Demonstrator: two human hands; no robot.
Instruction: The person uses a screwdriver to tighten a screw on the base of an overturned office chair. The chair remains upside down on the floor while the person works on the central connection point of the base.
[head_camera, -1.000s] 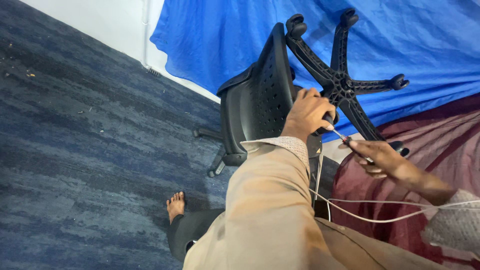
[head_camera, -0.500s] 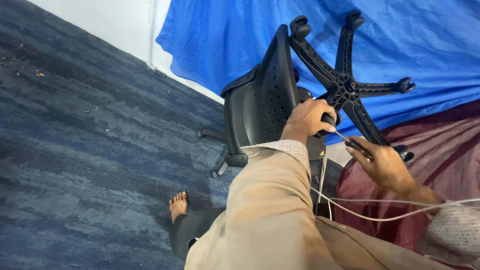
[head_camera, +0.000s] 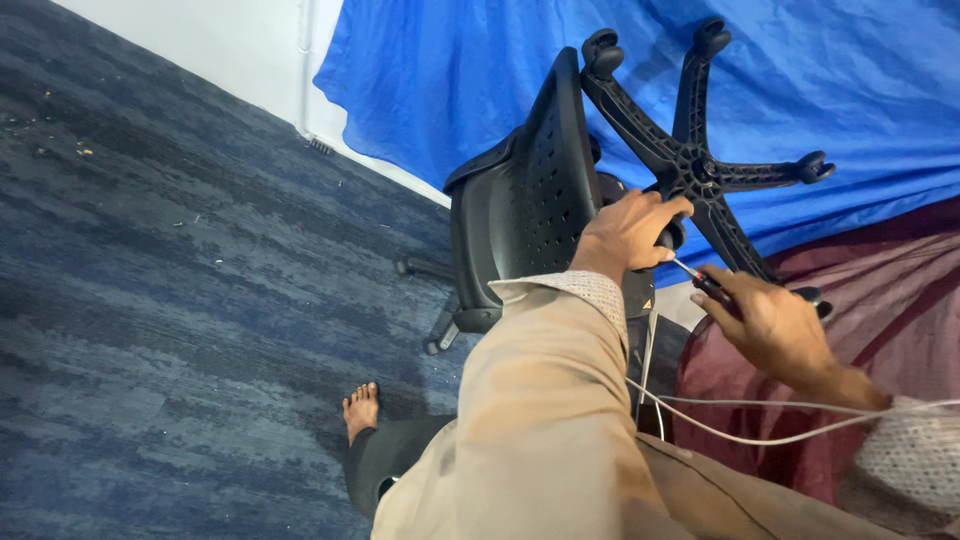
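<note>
Head view: left hand (head_camera: 628, 232) is gripping the underside mechanism of the overturned black perforated plastic office chair (head_camera: 530, 215), fingers curled tight. Right hand (head_camera: 770, 325) is pinching a slim red-handled screwdriver (head_camera: 695, 279), tip aimed under the seat. Five-star wheeled base (head_camera: 695, 165) is still attached, so the fastener work looks unfinished. Chair is lying on blue carpet (head_camera: 180, 300).

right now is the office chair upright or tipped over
Tipped over. The office chair lies on its side, its wheeled base sticking up in the air, while the left hand grips under the seat.
</note>
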